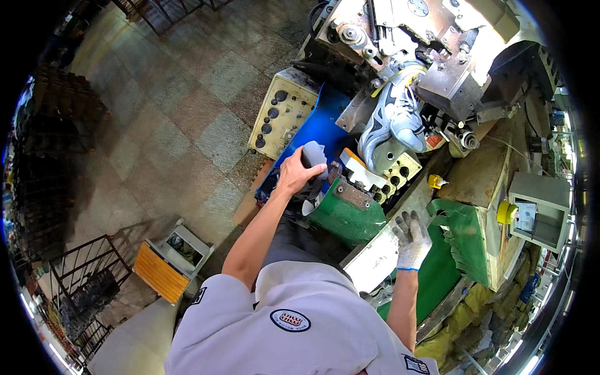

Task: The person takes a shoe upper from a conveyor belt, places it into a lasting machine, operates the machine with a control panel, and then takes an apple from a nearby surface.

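Note:
My bare left hand (295,172) grips a small grey curved piece (314,154) over a blue tray. Its fingers wrap round the piece, whose kind I cannot make out. My right hand (412,239) wears a whitish knitted glove with darkened fingertips; its fingers are stretched out above a pale metal ledge (369,265), and nothing shows in them. Ahead, a grey-and-white sports shoe (389,112) sits in a large metal machine (450,81), toe toward the lower right part of the fixture. Whether the right fingertips touch the ledge is unclear.
Below the machine are a blue panel (323,120), a cream control box with dark knobs (282,112) and a green metal guard (344,215). A yellow-capped small bottle (436,182) stands right. A wood-topped stool (164,272) and a black rack (87,281) are at left.

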Tool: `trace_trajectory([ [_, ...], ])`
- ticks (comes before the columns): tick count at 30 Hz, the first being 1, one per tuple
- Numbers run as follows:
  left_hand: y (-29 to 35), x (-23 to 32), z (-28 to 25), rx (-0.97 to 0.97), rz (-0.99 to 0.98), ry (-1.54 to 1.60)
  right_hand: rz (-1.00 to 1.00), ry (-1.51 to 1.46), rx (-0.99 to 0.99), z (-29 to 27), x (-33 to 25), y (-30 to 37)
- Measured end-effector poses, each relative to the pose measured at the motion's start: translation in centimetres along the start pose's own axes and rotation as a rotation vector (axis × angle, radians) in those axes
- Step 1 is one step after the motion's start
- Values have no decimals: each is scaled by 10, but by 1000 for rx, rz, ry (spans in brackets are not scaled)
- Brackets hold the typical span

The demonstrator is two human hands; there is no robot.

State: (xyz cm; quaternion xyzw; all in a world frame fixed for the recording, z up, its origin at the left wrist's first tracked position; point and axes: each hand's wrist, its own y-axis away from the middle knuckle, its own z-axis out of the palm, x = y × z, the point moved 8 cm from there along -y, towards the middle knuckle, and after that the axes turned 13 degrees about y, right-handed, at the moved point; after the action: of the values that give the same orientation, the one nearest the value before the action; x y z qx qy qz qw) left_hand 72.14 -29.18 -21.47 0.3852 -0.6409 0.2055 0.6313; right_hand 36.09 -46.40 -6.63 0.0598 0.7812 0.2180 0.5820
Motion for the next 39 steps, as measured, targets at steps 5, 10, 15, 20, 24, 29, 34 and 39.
trace_trajectory([
  [5,46,89,-82,-57,53,320,-197,57,-10,41,-77,28],
  [10,78,183,-140,-70,173,587,-443,264,-418,118,-117,98],
  [15,109,274,-98,-309,300,951,-1150,660,-515,192,-190,165],
  [20,120,320,-28,-507,153,1239,-1337,752,-248,141,-198,148],
  [24,115,308,31,-500,-94,1096,-1240,940,-147,87,-175,131],
  [29,120,290,106,-599,-155,918,-1078,1042,-32,18,-139,118],
  [34,129,257,177,-594,-205,700,-826,1040,20,-44,-100,107],
  [39,161,232,247,-582,-331,622,-735,1069,152,-105,-61,103],
])
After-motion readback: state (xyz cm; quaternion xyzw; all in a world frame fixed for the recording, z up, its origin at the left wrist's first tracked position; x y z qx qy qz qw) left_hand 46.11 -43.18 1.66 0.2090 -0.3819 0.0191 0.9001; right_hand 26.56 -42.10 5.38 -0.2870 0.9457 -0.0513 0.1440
